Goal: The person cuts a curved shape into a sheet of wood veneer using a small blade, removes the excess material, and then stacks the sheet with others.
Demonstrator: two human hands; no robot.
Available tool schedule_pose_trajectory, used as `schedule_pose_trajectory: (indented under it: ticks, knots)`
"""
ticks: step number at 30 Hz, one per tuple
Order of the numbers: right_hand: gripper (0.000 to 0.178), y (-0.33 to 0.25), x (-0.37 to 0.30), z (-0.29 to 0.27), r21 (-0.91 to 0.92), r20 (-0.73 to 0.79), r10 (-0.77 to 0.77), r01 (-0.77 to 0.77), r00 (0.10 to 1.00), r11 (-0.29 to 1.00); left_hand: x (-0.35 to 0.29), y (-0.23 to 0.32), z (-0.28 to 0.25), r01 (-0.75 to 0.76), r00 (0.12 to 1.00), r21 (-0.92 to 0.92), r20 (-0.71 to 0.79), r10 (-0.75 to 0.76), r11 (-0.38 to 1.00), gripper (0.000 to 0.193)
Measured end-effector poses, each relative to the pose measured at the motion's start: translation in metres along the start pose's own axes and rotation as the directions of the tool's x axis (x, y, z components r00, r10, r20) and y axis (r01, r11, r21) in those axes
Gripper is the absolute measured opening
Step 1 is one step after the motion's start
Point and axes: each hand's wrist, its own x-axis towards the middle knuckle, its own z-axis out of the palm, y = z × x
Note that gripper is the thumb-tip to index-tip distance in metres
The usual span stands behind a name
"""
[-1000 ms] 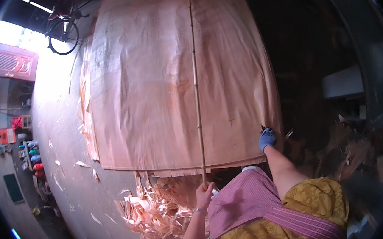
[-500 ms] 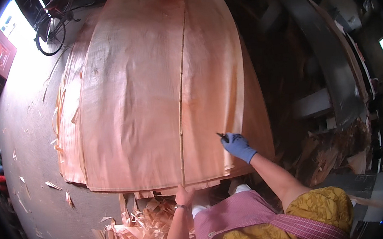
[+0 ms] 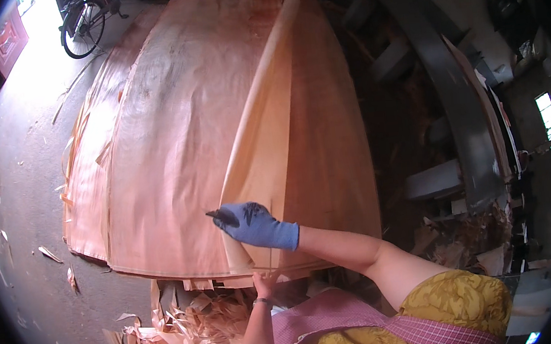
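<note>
**Stack of wood sheets (image 3: 167, 149) with a pale flap (image 3: 267, 153) turned over on it**

From my end, the stack is the biggest thing I have to work around. The flap lies over its right half, turned toward the left, narrow at the stack's far end and broad near the front edge. To handle this well, I'd want one even draw, crease kept low, because so thin a sheet could probably split if yanked or bent sharply.

For edges and room, the floor (image 3: 21, 216) spreads wide on the stack's left, loose strips (image 3: 50, 254) scattered over it. A long dark panel (image 3: 460, 127) runs along the stack's right, so I'd judge that side tighter. A bicycle (image 3: 84, 28) stands beyond the stack's far left corner, and a heap of scraps (image 3: 185, 336) sits just off the front edge; I'd mind my footing there.

My right hand (image 3: 251, 226), gloved in blue, is closed round a dark tool (image 3: 212, 214) over the flap's left edge. My bare left hand (image 3: 264, 284) is at the stack's front edge, by a thin stick (image 3: 271, 258); I cannot tell whether it grips anything.
</note>
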Motion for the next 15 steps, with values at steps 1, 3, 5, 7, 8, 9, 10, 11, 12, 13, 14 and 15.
schedule_pose_trajectory:
  ticks: [1,3,5,7,8,9,10,11,12,13,14,15]
  knots:
    - [0.022,-0.005,-0.004,0.004,0.015,-0.015,-0.048,0.049,0.999,0.999,0.001,0.001,0.003,0.04,0.999,-0.145,-0.004,-0.041,0.989,0.044]
    - [0.025,-0.001,-0.022,0.005,0.016,0.017,-0.088,0.088,0.996,0.996,-0.005,0.004,0.01,0.268,0.961,-0.327,0.032,-0.273,0.906,0.029]
    - [0.031,0.028,-0.053,0.015,0.053,0.052,-0.006,0.003,0.999,0.999,-0.015,0.023,0.019,0.367,0.913,-0.524,0.045,-0.406,0.768,0.027]
    - [0.04,0.052,-0.092,0.006,0.16,0.138,0.181,-0.202,0.974,0.966,-0.031,0.071,0.006,0.365,0.904,-0.667,0.087,-0.419,0.649,0.024]
    - [0.042,0.072,-0.121,0.004,0.19,0.071,0.262,-0.271,0.962,0.944,-0.039,0.089,0.006,0.341,0.911,-0.692,0.076,-0.405,0.637,0.023]
    - [0.044,0.085,-0.147,0.006,0.144,-0.109,0.362,-0.345,0.926,0.927,-0.044,0.102,0.008,0.315,0.918,-0.715,0.063,-0.392,0.624,0.022]
    - [0.043,0.077,-0.158,-0.009,0.022,-0.038,0.523,-0.522,0.852,0.853,-0.045,0.108,0.004,0.28,0.923,-0.739,0.032,-0.383,0.613,0.022]
    - [0.045,0.103,-0.188,0.002,0.003,-0.142,0.58,-0.586,0.802,0.81,-0.05,0.112,0.006,0.364,0.907,-0.683,0.105,-0.408,0.634,0.02]
    - [0.044,0.105,-0.2,0.01,0.099,-0.104,0.636,-0.628,0.765,0.771,-0.063,0.175,-0.014,0.418,0.88,-0.639,0.107,-0.463,0.646,0.016]
    - [0.044,0.1,-0.207,0.012,0.184,-0.058,0.674,-0.656,0.737,0.732,-0.069,0.177,-0.017,0.484,0.852,-0.67,0.216,-0.476,0.563,0.016]
    - [0.044,0.096,-0.216,0.013,0.267,-0.011,0.712,-0.684,0.702,0.679,-0.075,0.182,-0.019,0.557,0.814,-0.679,0.331,-0.478,0.478,0.018]
    - [0.045,0.098,-0.226,0.018,0.355,-0.022,0.694,-0.643,0.72,0.679,-0.084,0.189,-0.016,0.615,0.777,-0.631,0.38,-0.502,0.474,0.019]
